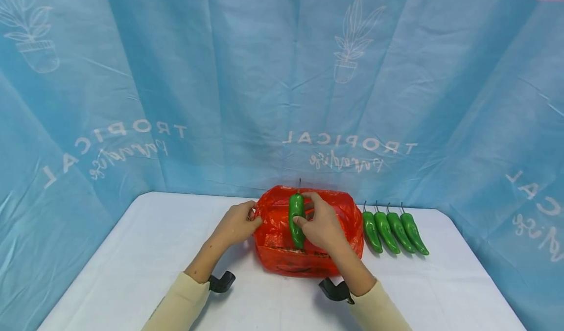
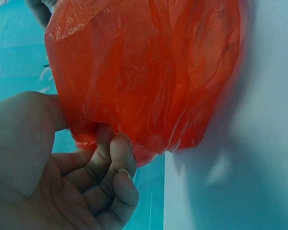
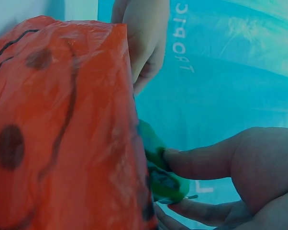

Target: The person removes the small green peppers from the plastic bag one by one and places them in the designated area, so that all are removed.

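A red plastic bag (image 1: 282,262) stands with its mouth spread wide, dark print along its front. My left hand (image 1: 238,223) pinches the left edge of the bag's mouth between thumb and fingers, as the left wrist view shows close up. Over the opening, my right hand (image 1: 321,223) holds a green chili pepper (image 1: 296,213) with its stem pointing away from me. In the right wrist view the pepper (image 3: 170,184) sits between thumb and fingers, partly hidden behind the bag's printed side (image 3: 86,120). The inside of the bag is mostly hidden.
Several more green chili peppers (image 1: 398,230) lie in a row just right of the bag, stems toward the back. Everything rests on a white table (image 1: 132,257). A blue printed curtain (image 1: 264,101) hangs behind the table and along both sides.
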A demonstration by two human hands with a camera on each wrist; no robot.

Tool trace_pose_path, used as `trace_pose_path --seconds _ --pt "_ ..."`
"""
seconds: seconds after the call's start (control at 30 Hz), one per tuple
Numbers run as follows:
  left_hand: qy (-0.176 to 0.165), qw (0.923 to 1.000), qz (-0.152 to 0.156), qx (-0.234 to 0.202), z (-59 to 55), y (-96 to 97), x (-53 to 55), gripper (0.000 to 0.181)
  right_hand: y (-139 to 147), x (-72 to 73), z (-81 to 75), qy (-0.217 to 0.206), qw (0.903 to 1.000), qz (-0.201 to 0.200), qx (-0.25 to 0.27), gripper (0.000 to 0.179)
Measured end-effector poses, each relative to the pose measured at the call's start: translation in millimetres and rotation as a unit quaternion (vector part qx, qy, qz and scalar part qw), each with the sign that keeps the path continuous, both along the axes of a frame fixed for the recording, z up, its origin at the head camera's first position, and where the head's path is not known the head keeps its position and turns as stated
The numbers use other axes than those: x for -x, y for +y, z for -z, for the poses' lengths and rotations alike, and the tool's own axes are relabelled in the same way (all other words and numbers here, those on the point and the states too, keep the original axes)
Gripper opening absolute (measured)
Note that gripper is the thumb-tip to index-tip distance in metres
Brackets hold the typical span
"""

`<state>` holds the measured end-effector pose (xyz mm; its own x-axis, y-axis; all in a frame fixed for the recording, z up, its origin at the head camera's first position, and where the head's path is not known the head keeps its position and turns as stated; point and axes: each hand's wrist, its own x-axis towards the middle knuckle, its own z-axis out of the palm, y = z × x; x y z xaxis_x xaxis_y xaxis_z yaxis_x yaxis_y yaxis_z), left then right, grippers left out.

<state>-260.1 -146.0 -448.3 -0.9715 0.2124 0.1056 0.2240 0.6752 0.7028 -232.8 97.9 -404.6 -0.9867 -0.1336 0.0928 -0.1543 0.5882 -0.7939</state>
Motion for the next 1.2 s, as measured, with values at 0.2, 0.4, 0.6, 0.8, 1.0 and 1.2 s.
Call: trace_pose_path --seconds 0.2,0.4,0.6,0.8,1.0,1.2 --pt "-0.003 1.0 0.002 -0.005 -0.5 -0.3 -0.8 0.012 9.8 -2.0 -0.3 0.02 0.9996 0.017 0.009 0.065" --pt "-0.006 0.9999 0.002 -0.009 -0.1 -0.5 -0.9 0.008 22.6 -3.1 2.8 0.041 0.9986 0.029 0.019 0.065" --pt "-0.007 0.9999 0.003 -0.011 0.0 -0.6 -0.7 0.008 35.8 -5.0 6.6 0.055 0.9976 0.04 0.008 0.064" --pt "-0.003 1.0 0.003 -0.009 0.8 0.3 -0.1 0.008 49.2 -7.6 7.1 0.059 0.9974 0.042 -0.006 0.063" --pt "0.0 1.0 0.005 -0.007 0.8 0.9 0.0 0.01 66.5 -12.5 3.5 0.06 0.9972 0.043 -0.012 0.062" --pt "0.007 0.9999 0.006 -0.006 -1.1 -0.1 -1.2 0.01 83.1 -15.2 1.2 0.054 0.9972 0.049 -0.016 0.061"
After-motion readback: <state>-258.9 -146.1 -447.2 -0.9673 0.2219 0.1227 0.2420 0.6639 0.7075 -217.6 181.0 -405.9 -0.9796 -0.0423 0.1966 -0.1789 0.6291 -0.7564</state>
